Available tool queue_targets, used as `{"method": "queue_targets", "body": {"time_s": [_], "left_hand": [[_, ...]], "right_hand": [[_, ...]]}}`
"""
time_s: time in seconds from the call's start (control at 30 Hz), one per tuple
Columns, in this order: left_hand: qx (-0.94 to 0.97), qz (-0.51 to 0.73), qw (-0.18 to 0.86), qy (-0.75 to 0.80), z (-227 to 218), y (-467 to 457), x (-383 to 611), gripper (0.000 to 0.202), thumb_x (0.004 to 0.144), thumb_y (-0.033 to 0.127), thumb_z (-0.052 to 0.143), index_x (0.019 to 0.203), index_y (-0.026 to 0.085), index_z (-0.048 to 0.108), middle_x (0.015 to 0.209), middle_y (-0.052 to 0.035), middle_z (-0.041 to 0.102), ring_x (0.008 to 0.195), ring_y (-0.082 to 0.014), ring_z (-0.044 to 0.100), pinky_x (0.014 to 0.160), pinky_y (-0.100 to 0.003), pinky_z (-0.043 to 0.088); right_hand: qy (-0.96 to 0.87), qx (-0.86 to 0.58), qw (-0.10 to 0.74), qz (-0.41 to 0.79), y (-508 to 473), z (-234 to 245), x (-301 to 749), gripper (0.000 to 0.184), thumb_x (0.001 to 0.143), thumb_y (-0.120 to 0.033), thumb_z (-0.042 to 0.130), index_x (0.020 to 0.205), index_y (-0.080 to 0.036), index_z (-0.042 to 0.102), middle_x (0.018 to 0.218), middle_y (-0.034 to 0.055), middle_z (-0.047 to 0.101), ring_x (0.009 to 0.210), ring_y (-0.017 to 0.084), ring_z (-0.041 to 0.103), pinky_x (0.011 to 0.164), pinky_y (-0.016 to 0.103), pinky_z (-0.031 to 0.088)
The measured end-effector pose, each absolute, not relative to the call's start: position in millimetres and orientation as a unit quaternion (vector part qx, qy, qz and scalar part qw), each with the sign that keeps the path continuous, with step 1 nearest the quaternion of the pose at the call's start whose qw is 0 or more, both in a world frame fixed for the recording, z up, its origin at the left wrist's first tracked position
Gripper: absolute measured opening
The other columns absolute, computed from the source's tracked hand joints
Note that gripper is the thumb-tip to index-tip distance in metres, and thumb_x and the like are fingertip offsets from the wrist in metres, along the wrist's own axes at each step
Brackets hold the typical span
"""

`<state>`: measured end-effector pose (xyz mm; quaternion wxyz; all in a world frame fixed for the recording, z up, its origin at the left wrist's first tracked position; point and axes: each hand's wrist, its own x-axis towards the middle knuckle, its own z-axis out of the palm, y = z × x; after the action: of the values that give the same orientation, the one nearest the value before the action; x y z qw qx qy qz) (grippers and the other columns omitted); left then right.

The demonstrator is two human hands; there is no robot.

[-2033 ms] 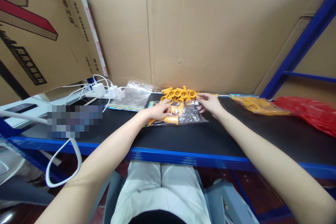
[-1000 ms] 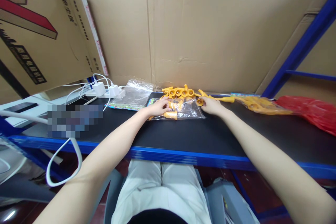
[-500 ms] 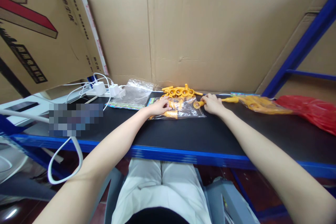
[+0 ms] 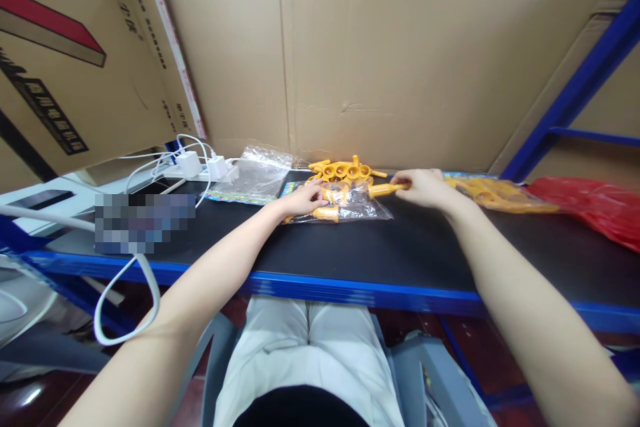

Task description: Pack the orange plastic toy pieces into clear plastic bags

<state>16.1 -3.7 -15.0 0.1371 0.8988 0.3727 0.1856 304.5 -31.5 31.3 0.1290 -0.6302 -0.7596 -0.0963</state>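
A clear plastic bag (image 4: 363, 211) lies flat on the black shelf top with several yellow cup-ended pieces in it. My left hand (image 4: 306, 199) is closed on the left part of this bag, fingers curled over it. Between the fingertips of my right hand (image 4: 423, 188) is one end of a yellow plastic pipe (image 4: 383, 190). The pipe points left, its other end at the bag's right side; whether that end is inside cannot be made out. Just behind the bag sits a pile of similar yellow pipes (image 4: 345, 170) with round cups.
A filled bag of yellow pieces (image 4: 493, 195) and a red plastic bag (image 4: 590, 203) lie at right. Left are an empty clear bag (image 4: 255, 177), a power strip with white chargers (image 4: 189, 164) and cables. Cardboard (image 4: 400, 67) walls the back; a blue rail (image 4: 360, 287) edges the front.
My right hand has moved a little right, and the pipe in it has turned so its cup no longer faces up at the bag. My left hand stays on the bag.
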Motion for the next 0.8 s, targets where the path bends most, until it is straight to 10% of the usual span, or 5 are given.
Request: {"method": "queue_targets", "body": {"time_s": [0.8], "left_hand": [[0.894, 0.193, 0.162, 0.371, -12, -7, 16, 0.023, 0.080, 0.037, 0.046, 0.067, 0.019, 0.040, 0.104, -0.0087, 0.056, 0.129, -0.0236, 0.023, 0.089, -0.031, 0.032]], "right_hand": [[-0.814, -0.574, 0.079, 0.044, -39, 36, 303, 0.026, 0.062, -0.031, 0.055, 0.082, -0.021, 0.068, 0.077, 0.0018, 0.065, 0.068, 0.017, 0.056, 0.062, 0.026, 0.040]]}}
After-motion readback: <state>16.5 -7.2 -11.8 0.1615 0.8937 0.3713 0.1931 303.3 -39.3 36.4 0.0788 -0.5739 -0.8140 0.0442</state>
